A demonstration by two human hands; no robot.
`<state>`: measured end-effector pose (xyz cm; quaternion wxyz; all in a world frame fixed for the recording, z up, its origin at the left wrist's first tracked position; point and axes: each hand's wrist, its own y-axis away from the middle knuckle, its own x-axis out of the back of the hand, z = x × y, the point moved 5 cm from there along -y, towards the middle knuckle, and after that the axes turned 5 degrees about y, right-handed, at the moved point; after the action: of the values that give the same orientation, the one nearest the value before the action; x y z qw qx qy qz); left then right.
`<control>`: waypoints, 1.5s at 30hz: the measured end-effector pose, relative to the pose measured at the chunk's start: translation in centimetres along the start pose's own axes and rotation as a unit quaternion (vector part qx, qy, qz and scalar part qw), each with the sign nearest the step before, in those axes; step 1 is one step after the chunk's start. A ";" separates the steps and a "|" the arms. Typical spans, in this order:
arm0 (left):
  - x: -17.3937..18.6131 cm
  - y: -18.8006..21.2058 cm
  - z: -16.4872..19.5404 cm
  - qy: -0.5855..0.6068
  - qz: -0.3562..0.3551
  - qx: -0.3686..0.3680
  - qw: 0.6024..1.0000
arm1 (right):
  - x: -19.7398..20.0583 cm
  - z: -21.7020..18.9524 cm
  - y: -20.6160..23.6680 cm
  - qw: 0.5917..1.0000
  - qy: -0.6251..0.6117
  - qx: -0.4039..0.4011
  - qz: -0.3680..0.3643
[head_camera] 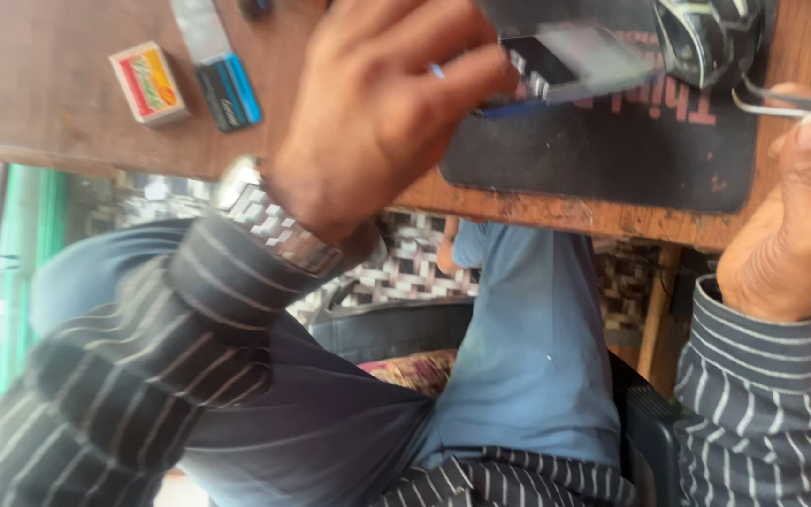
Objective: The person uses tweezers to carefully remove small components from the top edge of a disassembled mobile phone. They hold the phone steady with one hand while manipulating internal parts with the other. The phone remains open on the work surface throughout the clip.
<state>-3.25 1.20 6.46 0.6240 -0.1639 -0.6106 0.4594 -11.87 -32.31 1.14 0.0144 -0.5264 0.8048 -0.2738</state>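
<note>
From above, the left hand (377, 113) curls over the table (39, 103), its fingertips pinching the edge of a small flat phone-like device (570, 58) so it stays steady above the dark mat (603, 155). The right hand (795, 235) pinches thin metal tweezers (781, 103), tips aimed toward the device. A matchbox (149, 83) lies well apart at the left.

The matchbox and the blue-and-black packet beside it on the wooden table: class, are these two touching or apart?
Apart. The head view shows a strip of bare table between the matchbox and the blue-and-black packet.
</note>
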 end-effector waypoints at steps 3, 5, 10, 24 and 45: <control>0.6 -0.7 -0.1 0.045 0.023 0.022 0.998 | -1.2 -0.7 0.0 0.999 -0.040 -0.012 -0.015; 0.9 -1.0 -0.3 0.086 0.047 0.076 0.992 | -1.9 -1.1 -0.3 0.999 -0.032 -0.006 -0.017; -0.9 0.1 -2.3 0.288 0.037 0.320 0.902 | -2.1 -1.7 -0.4 0.999 -0.019 -0.020 -0.016; -3.4 2.5 -3.2 0.218 0.008 0.330 0.918 | -1.0 -0.2 0.2 1.000 -0.018 -0.021 -0.006; -3.7 2.3 -1.5 0.160 -0.091 0.254 0.950 | -0.8 1.0 0.6 0.996 -0.059 -0.057 -0.043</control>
<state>-2.12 0.07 2.10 0.7736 -0.0153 -0.3784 0.5081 -11.71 -31.86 -0.15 0.0198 -0.5756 0.7936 -0.1960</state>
